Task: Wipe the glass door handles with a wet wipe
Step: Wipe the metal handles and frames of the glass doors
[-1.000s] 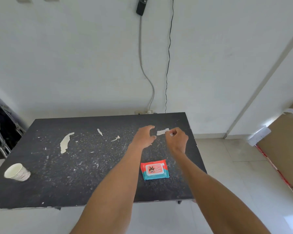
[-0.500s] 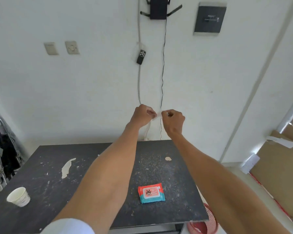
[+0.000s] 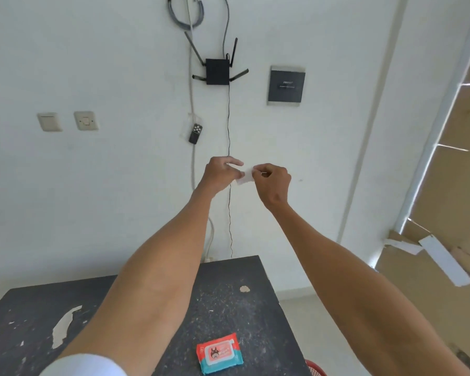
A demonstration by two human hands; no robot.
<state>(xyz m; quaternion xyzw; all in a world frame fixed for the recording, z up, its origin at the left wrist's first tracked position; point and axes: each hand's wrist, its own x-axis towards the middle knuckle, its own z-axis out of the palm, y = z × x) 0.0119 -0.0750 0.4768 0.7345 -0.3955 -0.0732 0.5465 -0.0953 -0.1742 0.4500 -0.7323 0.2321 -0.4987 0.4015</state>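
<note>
While both hands are raised, left hand (image 3: 221, 173) and right hand (image 3: 272, 182) fingers pinching wet wipe (image 3: 245, 178), pack (image 3: 219, 353) on table (image 3: 266, 308).

The left arm (image 3: 152, 267) and right arm (image 3: 350, 272) stretch forward and upward, bare forearms converging. The left grip (image 3: 223, 172) shows its back to the camera, fingers curled, its thumb and fingertips pinching the left edge of a small wipe (image 3: 245, 179). The right grip (image 3: 273, 183), wrist bent inward, pinches the wipe's right edge, its other fingers curled in. The grips sit just beside each other. A white sleeve (image 3: 82, 366) covers the left upper arm.
</note>
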